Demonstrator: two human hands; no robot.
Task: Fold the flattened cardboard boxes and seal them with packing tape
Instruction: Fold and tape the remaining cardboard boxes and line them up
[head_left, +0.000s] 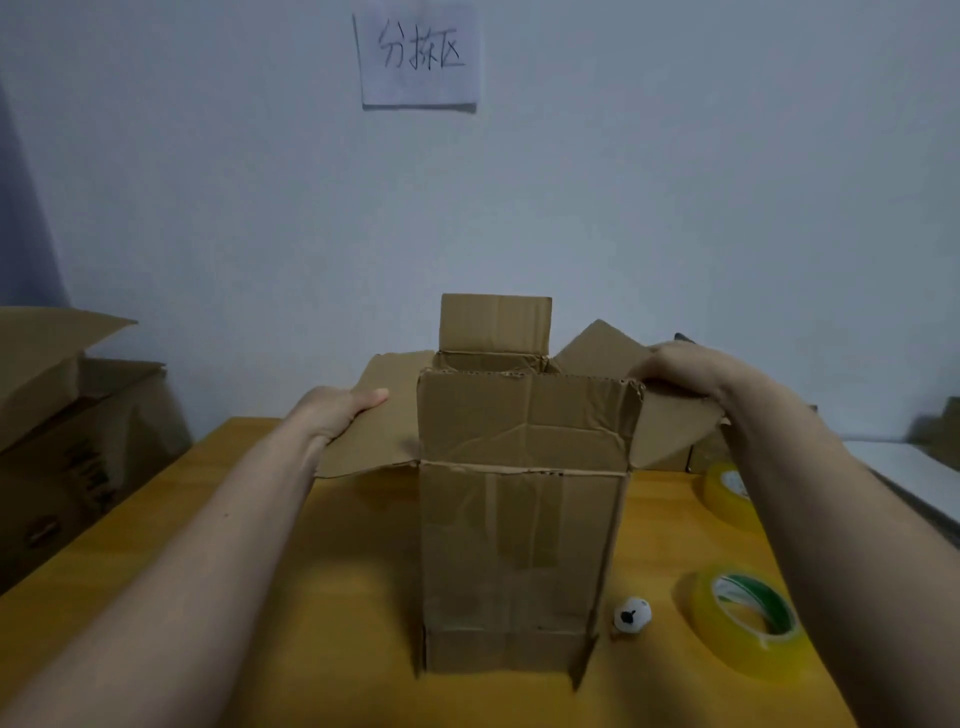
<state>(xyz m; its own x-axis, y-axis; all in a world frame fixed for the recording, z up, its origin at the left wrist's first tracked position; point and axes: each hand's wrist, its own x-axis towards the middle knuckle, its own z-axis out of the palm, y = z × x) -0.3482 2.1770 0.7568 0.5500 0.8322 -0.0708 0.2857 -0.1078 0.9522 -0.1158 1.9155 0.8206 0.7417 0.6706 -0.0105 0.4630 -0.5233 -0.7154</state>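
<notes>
The cardboard box stands upright at table centre, long axis vertical. The left hand grips the nine-o'clock flap; the right hand pinches the three-o'clock flap. Both fold inward.

yellow wooden table. on it: upright cardboard box, top flaps open, standing between left hand and right hand; two rolls clear packing tape, nearer roll and farther roll, both below right forearm; small white round object between box and nearer roll.
</notes>
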